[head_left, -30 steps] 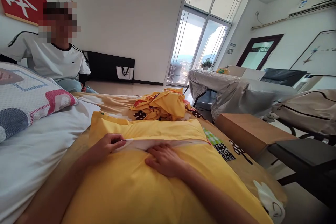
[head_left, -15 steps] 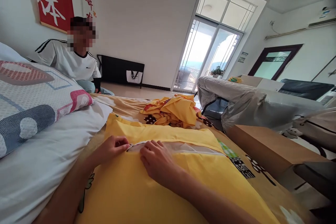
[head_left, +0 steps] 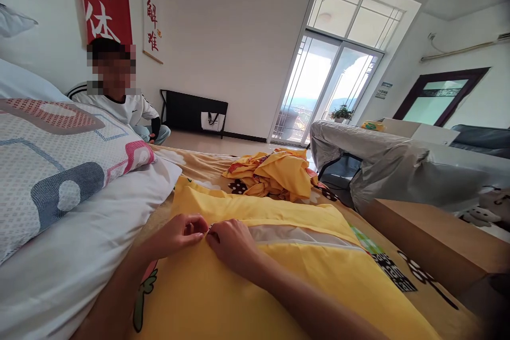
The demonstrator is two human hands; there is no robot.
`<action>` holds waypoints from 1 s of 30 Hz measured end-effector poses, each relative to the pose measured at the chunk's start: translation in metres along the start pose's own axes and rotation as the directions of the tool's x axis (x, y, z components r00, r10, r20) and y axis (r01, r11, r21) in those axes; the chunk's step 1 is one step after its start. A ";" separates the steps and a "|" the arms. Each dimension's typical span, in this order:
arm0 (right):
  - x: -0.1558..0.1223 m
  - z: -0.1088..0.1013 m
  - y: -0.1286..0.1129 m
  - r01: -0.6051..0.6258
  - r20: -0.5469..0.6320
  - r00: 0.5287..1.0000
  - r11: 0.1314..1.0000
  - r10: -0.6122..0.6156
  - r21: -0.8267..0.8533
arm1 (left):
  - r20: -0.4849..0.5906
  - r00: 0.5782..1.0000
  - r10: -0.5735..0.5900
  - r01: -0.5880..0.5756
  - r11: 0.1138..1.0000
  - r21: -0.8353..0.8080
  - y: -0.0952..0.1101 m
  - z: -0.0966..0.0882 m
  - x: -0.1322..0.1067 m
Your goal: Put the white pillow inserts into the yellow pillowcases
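A yellow pillowcase (head_left: pixel 255 281) with a pillow inside lies on the bed in front of me. Its opening (head_left: pixel 295 235) runs across the top and shows the white pillow within. My left hand (head_left: pixel 181 232) pinches the left end of that opening, fingers curled. My right hand (head_left: pixel 231 244) is closed right beside it, fingertips pinched at the same end, apparently on the zipper pull, which is too small to make out. The two hands almost touch.
Patterned pillow (head_left: pixel 59 159) and white pillow (head_left: pixel 71 260) lie at left. Crumpled yellow cloth (head_left: pixel 274 172) sits farther up the bed. A seated person in a white shirt (head_left: pixel 119 109) is at the back left. Wooden table (head_left: pixel 430 239) and covered furniture (head_left: pixel 390 167) stand at right.
My right hand slid left along the opening until it met my left hand at the end. The view swung right and up slightly.
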State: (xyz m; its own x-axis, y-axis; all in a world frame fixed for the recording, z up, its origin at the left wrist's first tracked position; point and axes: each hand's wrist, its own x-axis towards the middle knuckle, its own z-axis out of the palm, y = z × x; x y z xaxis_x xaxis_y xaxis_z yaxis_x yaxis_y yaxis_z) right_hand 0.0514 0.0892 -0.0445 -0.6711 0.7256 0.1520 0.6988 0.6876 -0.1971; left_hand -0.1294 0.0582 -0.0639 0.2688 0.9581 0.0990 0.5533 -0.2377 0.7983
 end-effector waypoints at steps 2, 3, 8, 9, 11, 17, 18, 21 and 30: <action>0.001 0.000 0.001 -0.023 -0.013 1.000 0.999 0.023 0.045 | -0.004 1.000 -0.008 0.009 1.000 0.030 0.003 0.000 -0.001; 0.000 -0.001 0.001 -0.030 -0.025 0.999 0.997 0.032 0.072 | -0.015 1.000 -0.014 0.014 0.999 0.050 0.005 0.001 -0.002; -0.003 -0.011 -0.003 -0.011 -0.068 0.997 0.993 0.019 0.115 | -0.068 0.998 0.018 -0.007 0.989 0.149 0.021 0.002 -0.008; -0.003 -0.014 -0.004 -0.012 -0.070 0.997 0.994 0.020 0.105 | -0.070 0.997 0.023 -0.011 0.987 0.159 0.024 0.002 -0.009; -0.003 -0.021 -0.006 -0.029 -0.063 0.997 0.996 0.034 0.088 | -0.064 0.998 0.024 -0.012 0.985 0.172 0.027 0.001 -0.012; -0.003 -0.036 -0.007 -0.125 0.028 0.992 0.983 0.123 0.131 | -0.013 0.998 0.061 -0.057 0.977 0.205 0.026 0.004 -0.014; -0.003 -0.036 -0.007 -0.138 0.037 0.990 0.981 0.134 0.137 | -0.005 0.998 0.065 -0.062 0.974 0.217 0.026 0.004 -0.013; -0.004 -0.037 -0.008 -0.148 0.041 0.989 0.979 0.143 0.140 | 0.008 0.997 0.072 -0.072 0.964 0.255 0.029 0.005 -0.014; -0.009 -0.074 0.009 -0.137 0.088 0.987 0.990 0.134 0.029 | 0.007 0.998 0.065 -0.065 0.970 0.233 0.029 -0.008 -0.025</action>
State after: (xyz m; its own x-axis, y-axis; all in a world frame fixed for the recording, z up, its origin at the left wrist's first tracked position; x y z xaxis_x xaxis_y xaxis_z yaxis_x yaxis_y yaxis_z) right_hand 0.0825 0.0905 0.0238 -0.5902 0.8063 0.0387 0.7769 0.5803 -0.2443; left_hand -0.1266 0.0287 -0.0378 0.3099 0.9394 0.1466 0.7030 -0.3302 0.6299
